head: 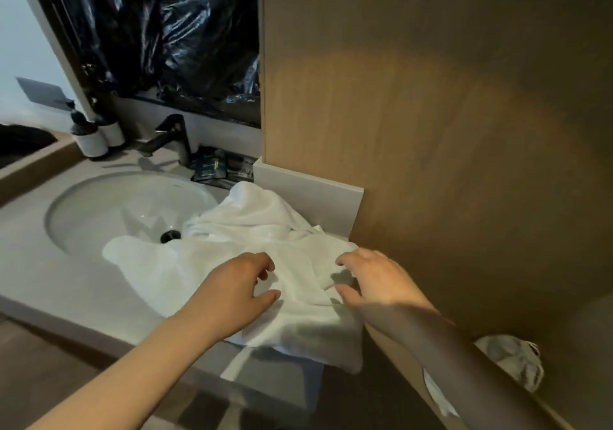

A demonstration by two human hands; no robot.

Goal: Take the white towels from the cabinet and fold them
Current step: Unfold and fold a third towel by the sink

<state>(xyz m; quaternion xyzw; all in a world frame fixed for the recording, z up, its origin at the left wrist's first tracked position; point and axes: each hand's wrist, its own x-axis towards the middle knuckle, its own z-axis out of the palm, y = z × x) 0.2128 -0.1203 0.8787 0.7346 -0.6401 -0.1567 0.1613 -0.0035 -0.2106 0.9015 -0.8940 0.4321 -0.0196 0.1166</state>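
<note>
Bathroom counter [49,283] held crumpled white towels [205,273], partly spilling into the sink [99,210].
Left hand [237,288] and right hand [373,280] hovered over the pile's near part, fingers loosely curled, gripping nothing.

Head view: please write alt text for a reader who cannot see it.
A left hand and a right hand, fingers loosely curled, reach over crumpled white towels on a grey counter, overlapping a round sink. A faucet stands behind; a wooden panel rises at right.
</note>
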